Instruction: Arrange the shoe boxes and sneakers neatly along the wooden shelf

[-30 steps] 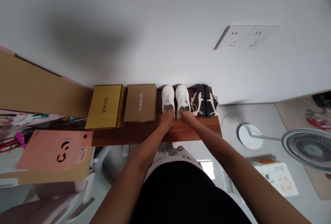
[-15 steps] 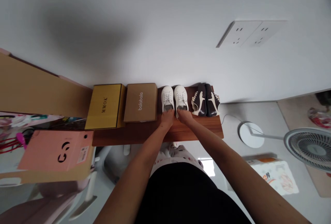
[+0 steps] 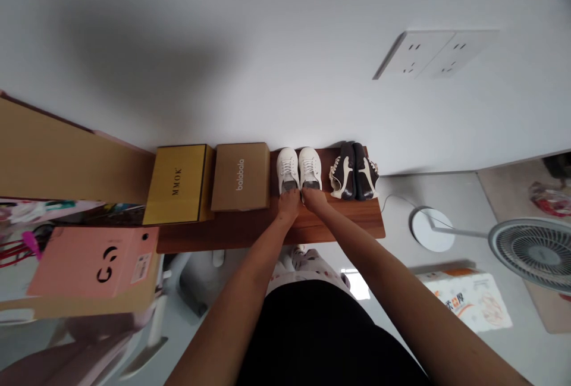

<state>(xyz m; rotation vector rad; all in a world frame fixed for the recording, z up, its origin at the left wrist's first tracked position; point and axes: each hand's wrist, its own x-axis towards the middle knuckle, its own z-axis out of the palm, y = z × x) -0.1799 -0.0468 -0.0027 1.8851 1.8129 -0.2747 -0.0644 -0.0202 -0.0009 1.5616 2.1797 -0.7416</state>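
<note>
Two white lace-up sneakers stand side by side on a brown wooden bench [image 3: 250, 232], toes toward the wall. My left hand [image 3: 289, 203] is closed on the heel of the left white sneaker [image 3: 288, 166]. The heel of the right white sneaker [image 3: 310, 165] is in my right hand [image 3: 314, 200], also closed. My fingers hide both heels. To their right on the bench lies a pair of dark brown and cream shoes [image 3: 354, 173], close together. Left of the sneakers is a brown "balabala" shoebox [image 3: 241, 176].
A yellow MMOK box [image 3: 177, 184] sits at the bench's left end, near a pink box [image 3: 96, 261]. A white fan [image 3: 542, 255] and a plastic-wrapped package [image 3: 473, 300] are on the floor at right. The wall [image 3: 285, 65] with sockets [image 3: 439, 54] rises behind the bench.
The view has shifted slightly. Both hands stay at the heels of the white sneakers, and the shoes and boxes keep nearly the same places on the bench.
</note>
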